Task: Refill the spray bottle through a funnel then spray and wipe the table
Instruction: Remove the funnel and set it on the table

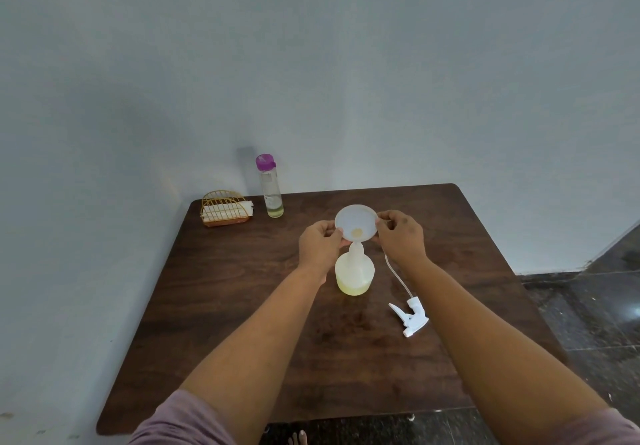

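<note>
Now: both hands steady a funnel seated in the spray bottle

Partly hidden, the neck of the spray bottle [354, 273] disappears behind the stem of the white funnel [356, 227], so I cannot tell how deep the stem sits. The bottle stands upright near the centre of the dark wooden table [242, 306], its long axis vertical, with a shallow layer of pale yellow liquid at its base. The funnel's mouth faces up and tilts a little toward the camera; a yellowish patch shows at its throat.

The left hand [320, 245] pinches the funnel's rim at 9 o'clock, the right hand [401, 235] pinches it at 3 o'clock; the fingertips behind the rim are out of sight. Both forearms run in from the bottom edge, where mauve sleeves are cut off by the frame.

At 4 o'clock from the bottle, the white trigger sprayer head [410, 318] lies on its side on the table, its dip tube curving back toward the right wrist, which covers the tube's end.

At 11 o'clock, near the table's far edge, stands a clear bottle with a purple cap [271, 186], a little yellowish liquid at its bottom. Beside it, at the far left corner, is a gold wire napkin holder [225, 209] with white napkins. Bare toes peek in at the bottom edge, mostly cropped.
</note>
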The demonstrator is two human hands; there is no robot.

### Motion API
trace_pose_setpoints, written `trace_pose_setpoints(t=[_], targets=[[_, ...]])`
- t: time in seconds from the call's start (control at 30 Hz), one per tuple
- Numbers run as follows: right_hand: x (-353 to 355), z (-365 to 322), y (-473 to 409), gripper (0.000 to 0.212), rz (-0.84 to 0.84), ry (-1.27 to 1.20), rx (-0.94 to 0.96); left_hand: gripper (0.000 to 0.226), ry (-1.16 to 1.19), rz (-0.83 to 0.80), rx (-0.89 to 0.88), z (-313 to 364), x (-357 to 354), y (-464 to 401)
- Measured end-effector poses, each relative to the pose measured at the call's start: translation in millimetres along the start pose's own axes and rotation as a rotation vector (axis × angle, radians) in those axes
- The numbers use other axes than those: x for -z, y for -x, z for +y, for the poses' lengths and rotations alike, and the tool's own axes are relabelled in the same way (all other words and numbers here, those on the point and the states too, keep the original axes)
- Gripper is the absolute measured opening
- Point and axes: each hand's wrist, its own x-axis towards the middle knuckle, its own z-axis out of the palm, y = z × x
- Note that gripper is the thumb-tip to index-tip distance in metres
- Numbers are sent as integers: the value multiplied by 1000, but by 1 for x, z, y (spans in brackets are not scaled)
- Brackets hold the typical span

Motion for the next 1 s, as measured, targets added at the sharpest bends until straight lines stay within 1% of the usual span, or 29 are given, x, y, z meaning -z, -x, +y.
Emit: trace_pose_setpoints(t=[0.1, 0.23, 0.37, 0.5, 0.63, 0.73, 1.0], targets=[[1, 3, -2, 21, -63, -13, -75, 25, -63, 4, 27, -1, -2, 1], [0, 3, -3, 22, 8, -21, -24, 29, -66, 17, -24, 3, -5, 2], [3, 4, -8, 23, -36, -25, -79, 26, -77, 22, -18, 4, -6, 3], [5, -2, -10, 21, -6, -11, -36, 24, -60, 39, -70, 5, -5, 5], [1, 5, -10, 21, -71, -19, -67, 28, -107, 42, -45, 3, -4, 6], [0, 5, -11, 22, -64, -36, -40, 27, -132, 45, -70, 2, -3, 5], [-1, 8, -10, 20, -125, -101, -107, 23, -97, -5, 18, 1, 2, 3]])
